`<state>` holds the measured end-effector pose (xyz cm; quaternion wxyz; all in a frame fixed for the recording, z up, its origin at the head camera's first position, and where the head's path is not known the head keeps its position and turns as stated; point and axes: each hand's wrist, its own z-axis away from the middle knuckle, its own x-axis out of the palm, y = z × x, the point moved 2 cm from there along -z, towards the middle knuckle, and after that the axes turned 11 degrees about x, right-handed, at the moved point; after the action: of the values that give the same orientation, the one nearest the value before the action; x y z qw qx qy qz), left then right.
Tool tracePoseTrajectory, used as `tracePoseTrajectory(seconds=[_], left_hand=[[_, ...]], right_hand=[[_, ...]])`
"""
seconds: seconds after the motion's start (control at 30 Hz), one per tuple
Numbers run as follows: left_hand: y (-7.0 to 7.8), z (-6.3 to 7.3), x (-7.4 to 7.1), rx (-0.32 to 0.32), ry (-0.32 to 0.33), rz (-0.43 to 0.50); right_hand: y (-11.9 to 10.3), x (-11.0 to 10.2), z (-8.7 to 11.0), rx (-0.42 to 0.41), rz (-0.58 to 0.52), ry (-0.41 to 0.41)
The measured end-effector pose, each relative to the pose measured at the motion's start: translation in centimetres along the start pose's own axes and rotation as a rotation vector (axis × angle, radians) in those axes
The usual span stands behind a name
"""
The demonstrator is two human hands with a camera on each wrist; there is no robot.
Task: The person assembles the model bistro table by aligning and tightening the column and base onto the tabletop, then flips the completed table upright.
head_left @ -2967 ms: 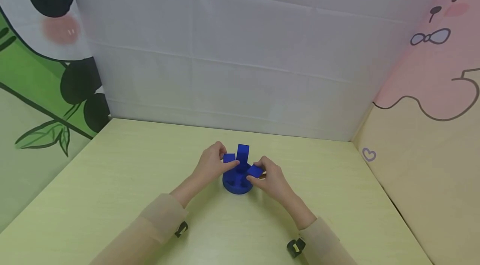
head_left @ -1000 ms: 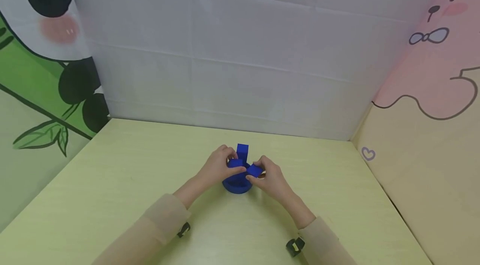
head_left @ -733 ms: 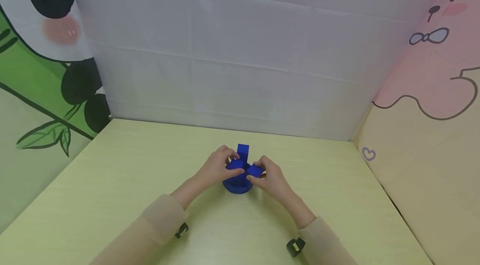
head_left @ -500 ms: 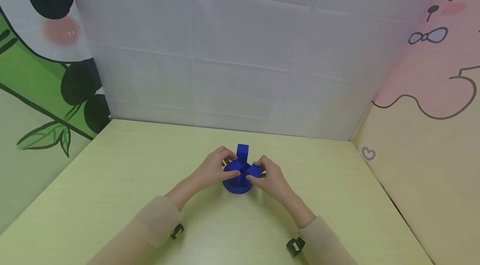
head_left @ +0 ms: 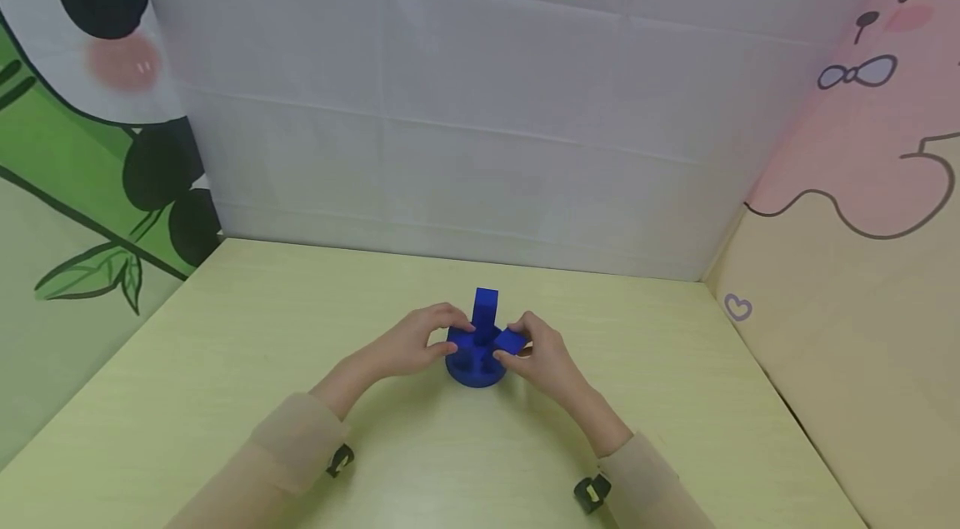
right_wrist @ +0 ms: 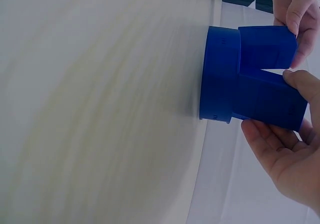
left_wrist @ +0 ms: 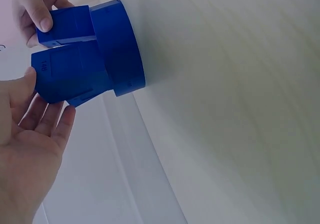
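A round blue base [head_left: 477,380] with slots in its top stands on the table. My left hand [head_left: 418,341] grips a blue block [head_left: 459,336] at the base's left side; the left wrist view shows the block [left_wrist: 70,71] upright on the base, a number on its face. On the other side my right hand [head_left: 553,358] pinches a second blue block [head_left: 511,341], its lower end at the base [right_wrist: 220,74] in the right wrist view. A third blue block [head_left: 485,306] stands at the back, untouched. The front slots show no block. How deep the held blocks sit is hidden.
The pale wood-look table [head_left: 300,287] spreads around the base. A white cloth wall [head_left: 480,121] rises behind it. Printed panels with a panda [head_left: 97,62] and a pink animal [head_left: 870,129] flank the table. Dark wrist-camera mounts [head_left: 592,494] hang below the sleeves.
My left hand has moved its block from over the base's middle to the left side and lower. My right hand, the right block and the back block have stayed in place.
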<state>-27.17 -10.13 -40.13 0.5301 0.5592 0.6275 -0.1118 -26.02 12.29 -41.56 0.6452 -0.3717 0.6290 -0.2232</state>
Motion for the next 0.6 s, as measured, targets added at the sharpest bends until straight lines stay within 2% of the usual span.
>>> tracePoseTrajectory(seconds=[0.1,0.2,0.4,0.5,0.6], left_hand=[[0.0,0.2,-0.2,0.008,-0.002,0.012],[0.1,0.1,-0.2,-0.025,0.015,0.021],[0.8,-0.3,0.2,-0.235,0.134,-0.043],[1.1,-0.5,0.5,-0.306,0.181,-0.092],[1.3,-0.7,0.7,-0.345,0.199,-0.104]], right_hand=[[0.1,0.0,0.0,0.0,0.005,0.0],[0.1,0.0,-0.1,-0.001,0.002,0.001],[0.1,0.0,0.0,0.009,0.002,-0.007],[0.0,0.0,0.0,0.012,0.005,-0.007],[0.0,-0.1,0.0,0.013,0.004,-0.006]])
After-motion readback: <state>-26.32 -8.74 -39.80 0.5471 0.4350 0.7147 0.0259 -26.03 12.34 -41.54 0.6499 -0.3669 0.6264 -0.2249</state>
